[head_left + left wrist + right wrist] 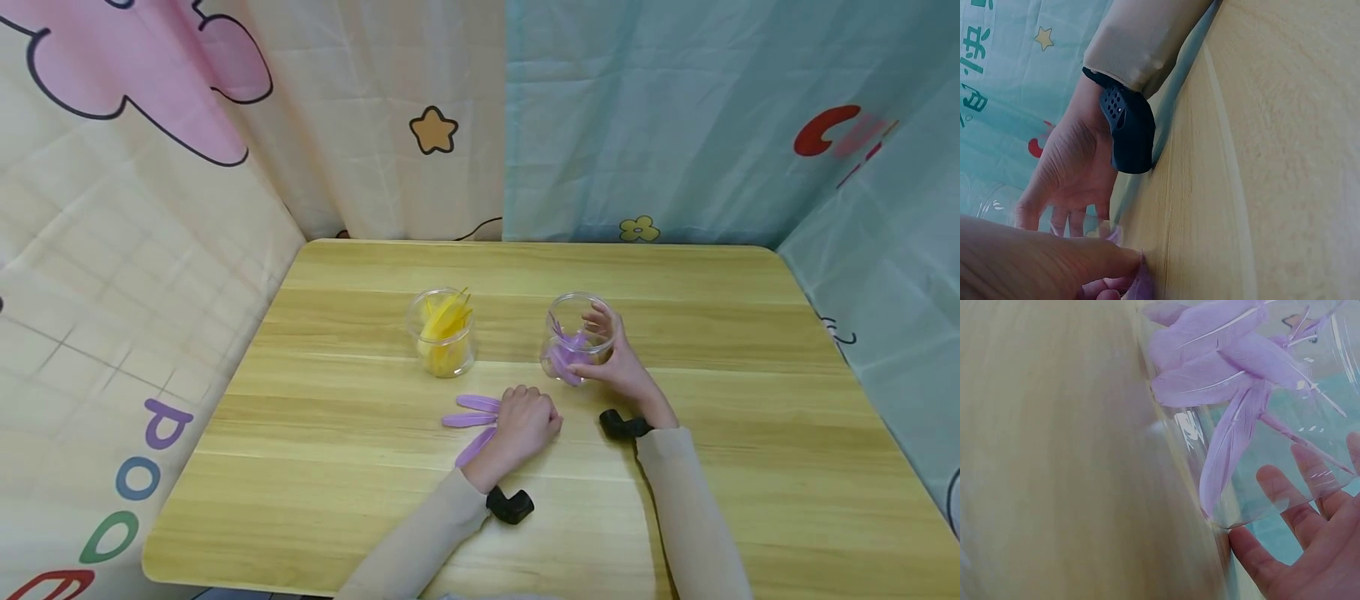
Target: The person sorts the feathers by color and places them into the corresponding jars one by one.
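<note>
My left hand [522, 429] is low over the table with its fingers curled. In the left wrist view its thumb meets a purple feather [1142, 284], pinched against the fingers. Several purple feathers [468, 420] fan out on the table from under this hand, their inner ends hidden by it. To the right, my right hand [618, 362] grips the side of a clear jar [580, 297], thumb in front and fingers round the back. Inside that jar lie several purple feathers [1210, 381], some leaning on its wall.
A second clear jar [467, 364], filled with yellow feathers [444, 321], stands left of the gripped jar. Both are on the wooden table [337, 333]. Printed curtains [360, 125] hang behind and beside it. Each wrist wears a black device [510, 506].
</note>
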`<state>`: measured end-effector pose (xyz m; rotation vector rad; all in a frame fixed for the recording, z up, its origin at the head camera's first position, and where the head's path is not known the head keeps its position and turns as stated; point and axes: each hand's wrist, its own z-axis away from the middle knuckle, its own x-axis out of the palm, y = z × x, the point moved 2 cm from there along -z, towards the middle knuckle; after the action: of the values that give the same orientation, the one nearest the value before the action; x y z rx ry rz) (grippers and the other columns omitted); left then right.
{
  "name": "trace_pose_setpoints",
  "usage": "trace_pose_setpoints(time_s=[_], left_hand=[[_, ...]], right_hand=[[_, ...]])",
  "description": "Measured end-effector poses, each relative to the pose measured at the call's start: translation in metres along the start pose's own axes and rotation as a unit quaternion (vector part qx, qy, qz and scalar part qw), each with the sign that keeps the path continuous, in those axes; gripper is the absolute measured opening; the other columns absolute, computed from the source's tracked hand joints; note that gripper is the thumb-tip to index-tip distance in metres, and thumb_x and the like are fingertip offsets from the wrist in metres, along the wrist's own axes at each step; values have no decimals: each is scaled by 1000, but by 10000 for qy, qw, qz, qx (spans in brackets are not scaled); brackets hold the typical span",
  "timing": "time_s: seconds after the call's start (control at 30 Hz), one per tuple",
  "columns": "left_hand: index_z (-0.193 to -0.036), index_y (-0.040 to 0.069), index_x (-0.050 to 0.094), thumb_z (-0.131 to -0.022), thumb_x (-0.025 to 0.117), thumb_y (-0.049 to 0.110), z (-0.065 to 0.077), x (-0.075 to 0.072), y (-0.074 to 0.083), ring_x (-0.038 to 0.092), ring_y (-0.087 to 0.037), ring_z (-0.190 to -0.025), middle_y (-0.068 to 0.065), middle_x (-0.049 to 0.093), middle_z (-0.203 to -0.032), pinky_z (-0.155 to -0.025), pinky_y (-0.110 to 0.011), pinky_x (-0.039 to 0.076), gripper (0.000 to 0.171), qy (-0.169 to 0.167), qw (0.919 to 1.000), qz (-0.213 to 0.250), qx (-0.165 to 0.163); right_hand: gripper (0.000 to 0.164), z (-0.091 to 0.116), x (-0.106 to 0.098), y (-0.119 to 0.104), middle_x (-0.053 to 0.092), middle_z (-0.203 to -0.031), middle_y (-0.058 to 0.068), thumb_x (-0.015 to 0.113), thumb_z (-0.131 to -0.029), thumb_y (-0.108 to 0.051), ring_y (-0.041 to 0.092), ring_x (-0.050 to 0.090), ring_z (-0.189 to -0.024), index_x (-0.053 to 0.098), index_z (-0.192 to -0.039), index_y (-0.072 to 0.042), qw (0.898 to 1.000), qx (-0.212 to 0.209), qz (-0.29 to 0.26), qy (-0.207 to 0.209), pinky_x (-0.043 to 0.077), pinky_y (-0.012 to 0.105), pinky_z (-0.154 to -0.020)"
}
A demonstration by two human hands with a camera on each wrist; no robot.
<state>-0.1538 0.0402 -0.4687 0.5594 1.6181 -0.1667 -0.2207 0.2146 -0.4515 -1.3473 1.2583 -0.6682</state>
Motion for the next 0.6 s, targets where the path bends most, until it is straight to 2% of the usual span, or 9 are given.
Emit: trace_pose_setpoints(time_s=[0.1, 0.23, 0.43, 0.5, 0.57, 0.6], left_hand=[[-71, 24, 71, -79, 73, 44, 1, 0, -2, 45, -13, -67, 7, 51, -70, -63, -26, 34, 22, -100, 9999, 3, -91], [-68, 27, 69, -73, 75, 52, 1, 1, -2, 45, -12, -68, 9, 52, -70, -63, -25, 35, 26, -204, 9997, -100, -55], [-70, 28, 71, -80, 70, 49, 0, 1, -2, 47, -12, -68, 9, 56, -71, -63, -24, 36, 23, -327, 9985, -329, 281], [-72, 27, 70, -83, 68, 47, 0, 1, -3, 47, -11, -69, 10, 55, -71, -64, -23, 36, 23, -407, 9985, -94, 347], [-72, 25, 69, -86, 67, 44, -2, -3, -5, 47, -9, -69, 12, 55, -70, -66, -23, 38, 23, -473, 9968, 534, 360], [-73, 24, 69, -87, 66, 41, -4, -6, -6, 47, -8, -68, 13, 55, -69, -68, -23, 38, 23, -522, 9931, 990, 351]], right_hand=[[99, -1, 0, -1, 25, -142, 30, 77, -73, 6, 47, 27, -128, 10, -147, -3, 10000, -30, 30, -22, 24, 67, -98], [99, -1, -2, 0, 25, -142, 29, 77, -74, 5, 46, 27, -128, 10, -147, -5, 9999, -38, 109, -20, 25, 67, -98], [98, -2, -3, 0, 26, -142, 29, 76, -75, 5, 45, 28, -128, 11, -147, -6, 10000, -28, 83, 12, 26, 66, -98], [98, -1, -2, 0, 27, -142, 28, 76, -75, 5, 45, 29, -128, 12, -147, -7, 10000, 10, 72, 11, 27, 65, -98], [98, 0, -1, 1, 27, -142, 28, 76, -75, 5, 45, 28, -128, 12, -147, -7, 10000, 20, 65, 5, 27, 65, -99], [98, 0, -1, 1, 27, -142, 28, 76, -74, 5, 45, 28, -128, 11, -147, -7, 10000, 12, 74, 3, 26, 65, -99]])
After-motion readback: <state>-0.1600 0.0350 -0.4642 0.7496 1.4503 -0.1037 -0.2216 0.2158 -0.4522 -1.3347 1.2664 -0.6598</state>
